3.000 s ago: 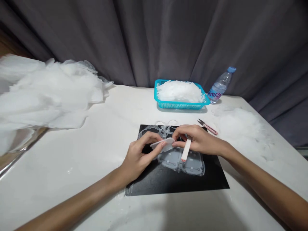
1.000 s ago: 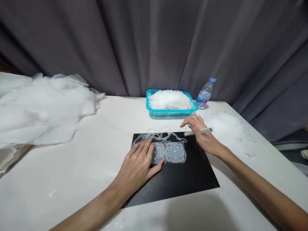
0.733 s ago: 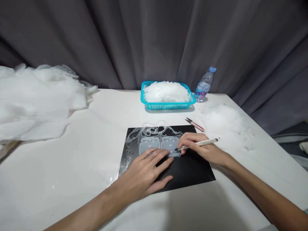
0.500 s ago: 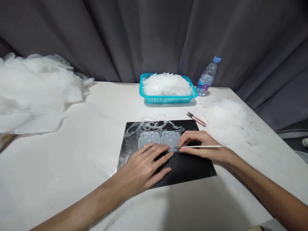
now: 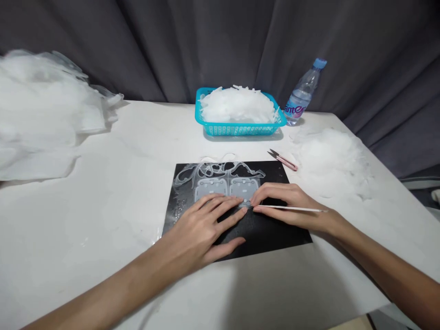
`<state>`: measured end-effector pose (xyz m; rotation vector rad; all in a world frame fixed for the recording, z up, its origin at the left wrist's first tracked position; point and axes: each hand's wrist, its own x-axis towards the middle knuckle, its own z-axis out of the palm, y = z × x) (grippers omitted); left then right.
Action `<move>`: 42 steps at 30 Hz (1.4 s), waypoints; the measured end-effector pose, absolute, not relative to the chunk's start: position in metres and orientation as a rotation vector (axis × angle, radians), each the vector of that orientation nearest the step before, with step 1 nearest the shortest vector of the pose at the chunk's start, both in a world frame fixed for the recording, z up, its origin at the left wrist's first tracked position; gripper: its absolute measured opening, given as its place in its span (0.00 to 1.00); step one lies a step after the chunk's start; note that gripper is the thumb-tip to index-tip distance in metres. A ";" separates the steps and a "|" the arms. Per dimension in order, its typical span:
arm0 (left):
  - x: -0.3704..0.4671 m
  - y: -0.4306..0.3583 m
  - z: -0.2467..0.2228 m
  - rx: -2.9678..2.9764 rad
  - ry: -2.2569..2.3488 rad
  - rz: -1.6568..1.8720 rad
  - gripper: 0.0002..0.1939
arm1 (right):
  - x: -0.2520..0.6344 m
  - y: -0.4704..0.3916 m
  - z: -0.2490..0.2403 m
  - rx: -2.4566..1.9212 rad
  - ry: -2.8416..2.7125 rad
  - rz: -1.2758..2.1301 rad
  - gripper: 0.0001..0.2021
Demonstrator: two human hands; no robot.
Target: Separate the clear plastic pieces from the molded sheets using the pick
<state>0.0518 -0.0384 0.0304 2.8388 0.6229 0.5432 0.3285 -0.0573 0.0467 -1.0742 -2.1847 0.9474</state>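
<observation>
So there's one white stick (image 5: 292, 208) pinched in the right hand (image 5: 297, 204), long axis running 9-to-3, inner end pointing 9 o'clock at two grey plastic pieces (image 5: 244, 185) on one black mat (image 5: 275, 231). Left hand (image 5: 204, 224) is open, fingers spread over them. From mat centre: one basket (image 5: 240, 129) at 12, one bottle (image 5: 299, 101) at 1.
</observation>
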 end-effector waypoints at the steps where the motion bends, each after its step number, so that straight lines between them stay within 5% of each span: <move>1: 0.052 -0.038 0.030 2.825 0.622 0.554 0.25 | 0.329 -0.057 0.046 -1.074 -2.192 0.944 0.07; 34: 0.060 -0.039 0.027 2.881 0.583 0.703 0.24 | 0.325 -0.060 0.044 -0.918 -2.450 0.541 0.07; 42: 0.060 -0.038 0.024 2.888 0.585 0.736 0.24 | 0.336 -0.061 0.059 -1.009 -2.465 0.810 0.10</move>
